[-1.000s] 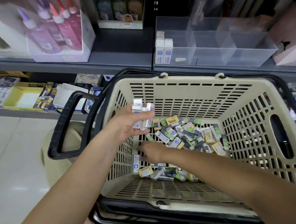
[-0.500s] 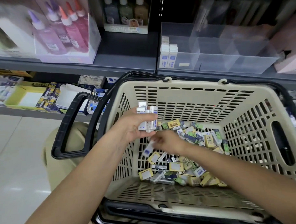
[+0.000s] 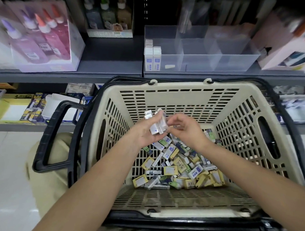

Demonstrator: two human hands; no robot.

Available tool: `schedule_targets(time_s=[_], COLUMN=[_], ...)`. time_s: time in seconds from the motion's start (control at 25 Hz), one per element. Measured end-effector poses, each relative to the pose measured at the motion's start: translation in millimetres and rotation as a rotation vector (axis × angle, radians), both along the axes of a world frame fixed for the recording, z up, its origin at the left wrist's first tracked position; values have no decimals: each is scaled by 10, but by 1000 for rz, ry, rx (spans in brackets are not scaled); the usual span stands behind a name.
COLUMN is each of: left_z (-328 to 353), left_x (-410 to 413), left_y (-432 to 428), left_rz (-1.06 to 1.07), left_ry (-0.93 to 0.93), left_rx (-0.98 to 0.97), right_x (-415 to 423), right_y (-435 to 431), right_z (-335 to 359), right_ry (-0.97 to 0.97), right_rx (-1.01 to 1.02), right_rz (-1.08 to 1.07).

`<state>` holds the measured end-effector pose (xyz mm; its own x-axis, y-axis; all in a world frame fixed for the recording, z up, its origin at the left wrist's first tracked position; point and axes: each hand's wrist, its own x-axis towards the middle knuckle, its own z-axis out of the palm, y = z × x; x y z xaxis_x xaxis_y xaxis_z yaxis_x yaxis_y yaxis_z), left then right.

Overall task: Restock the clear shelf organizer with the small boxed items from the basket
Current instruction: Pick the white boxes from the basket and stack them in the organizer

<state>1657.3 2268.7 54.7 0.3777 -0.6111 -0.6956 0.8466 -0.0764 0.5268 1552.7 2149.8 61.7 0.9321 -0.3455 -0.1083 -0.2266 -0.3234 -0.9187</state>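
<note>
Head view, looking down into a beige slotted basket (image 3: 184,85). On the basket's floor, toward its near-right side, a loose pile of small boxes (image 3: 181,165) in yellow, white, blue and green, lying every which way.

Above that pile, near the basket's middle, the left hand (image 3: 145,132), palm up, fingers curled round a bunch of white boxes (image 3: 156,123) that stand up out of the grip. Just right of it, the right hand (image 3: 188,131), fingers (image 3: 172,118) bent and drawn together, tips at the right edge of the bunch. Too blurred to tell whether pinching a box there or only touching it.

Beyond the basket's far rim, up on a grey shelf (image 3: 106,68), a clear organizer (image 3: 219,57) split into compartments. In its left end compartment, just beyond the basket's far-left corner, a few upright white boxes (image 3: 152,59) with blue labels, lined up against the left wall. Close beside them, a small pale scrap lying flat.

On the same shelf, well left of the basket's far rim, a display box of glue bottles (image 3: 42,39) with coloured caps, blurred. Off the basket's left wall, a black handle (image 3: 50,134) swung outward.
</note>
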Motion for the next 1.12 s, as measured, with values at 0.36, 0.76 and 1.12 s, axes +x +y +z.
schedule_targets(time_s=[0.36, 0.76, 1.12], left_z=[-408, -688, -719], left_x=[191, 195, 204], left_y=[203, 338, 337], left_rz=[131, 155, 119], left_ry=[-77, -77, -46], left_rx=[206, 265, 216], right_x=[218, 397, 408], right_y=[-111, 385, 116], right_z=[-575, -1053, -731], right_ry=[375, 583, 478], right_rx=[-357, -1042, -367], right_rz=[282, 539, 155])
